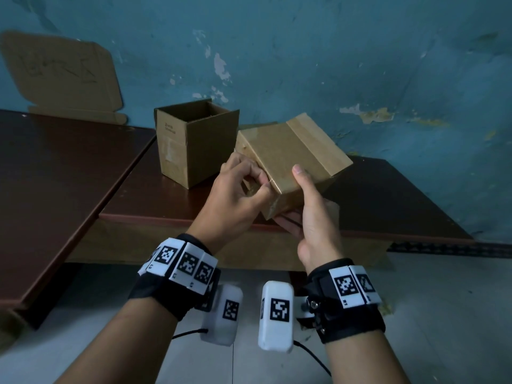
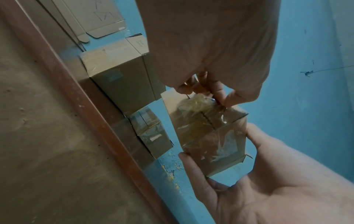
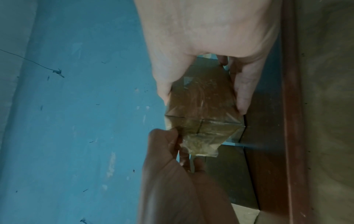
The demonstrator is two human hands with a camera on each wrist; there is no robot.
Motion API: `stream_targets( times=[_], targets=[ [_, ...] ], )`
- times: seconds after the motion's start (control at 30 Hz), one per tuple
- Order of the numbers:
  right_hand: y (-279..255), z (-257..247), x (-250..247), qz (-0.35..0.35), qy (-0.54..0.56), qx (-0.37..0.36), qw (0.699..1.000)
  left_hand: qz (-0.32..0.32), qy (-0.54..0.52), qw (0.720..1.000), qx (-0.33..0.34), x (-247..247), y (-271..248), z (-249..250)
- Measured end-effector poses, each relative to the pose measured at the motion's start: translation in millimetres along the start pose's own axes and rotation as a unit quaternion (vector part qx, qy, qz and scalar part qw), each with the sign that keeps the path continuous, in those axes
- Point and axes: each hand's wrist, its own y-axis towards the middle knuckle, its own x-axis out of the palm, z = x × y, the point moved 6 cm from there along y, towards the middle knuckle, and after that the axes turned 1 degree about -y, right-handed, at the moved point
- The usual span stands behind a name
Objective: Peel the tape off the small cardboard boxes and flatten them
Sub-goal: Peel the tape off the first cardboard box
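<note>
A small closed cardboard box [image 1: 291,153] is held tilted in the air above the brown table's [image 1: 171,200] front edge. My right hand [image 1: 304,206] grips it from below, thumb lying up its near face. My left hand [image 1: 243,189] pinches a crumpled strip of clear tape [image 2: 197,103] at the box's taped end [image 2: 210,136]. In the right wrist view the taped end [image 3: 201,121] sits between my right fingers [image 3: 242,91], and the left fingertips [image 3: 176,141] pinch the loose tape at its corner.
An open-topped cardboard box [image 1: 194,145] stands on the table behind my hands. Another small taped box [image 2: 151,133] shows beside it in the left wrist view. A flattened cardboard sheet [image 1: 61,73] leans on the blue wall at the back left. A second table [image 1: 55,173] adjoins on the left.
</note>
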Motion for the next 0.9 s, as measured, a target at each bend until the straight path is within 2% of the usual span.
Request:
stream_targets(
  times=[0.17,0.27,0.43,0.63,0.8,0.9],
  targets=[
    [-0.5,3.5,0.2,0.009,-0.003,0.021,1.000,-0.013,-0.017,1.000,-0.008,-0.8,1.3,0.1],
    [-2.6,6.2,1.4,0.001,0.022,0.059,0.998,0.005,-0.015,1.000,-0.012,2.3,-1.1,1.1],
    [-4.0,9.1,2.7,-0.003,0.089,0.090,0.992,0.036,0.065,0.997,0.030,15.4,-11.7,12.0],
    [-3.8,7.8,6.9,-0.036,0.132,0.110,0.984,0.104,-0.012,0.994,0.032,5.1,-7.8,13.3],
    [-2.0,8.7,7.0,-0.043,0.099,0.111,0.988,0.150,0.076,0.984,0.050,-7.1,-7.0,13.0],
    [-0.4,10.9,1.8,-0.012,0.044,0.113,0.993,0.113,0.144,0.979,0.092,-5.7,-6.7,21.8]
  ],
)
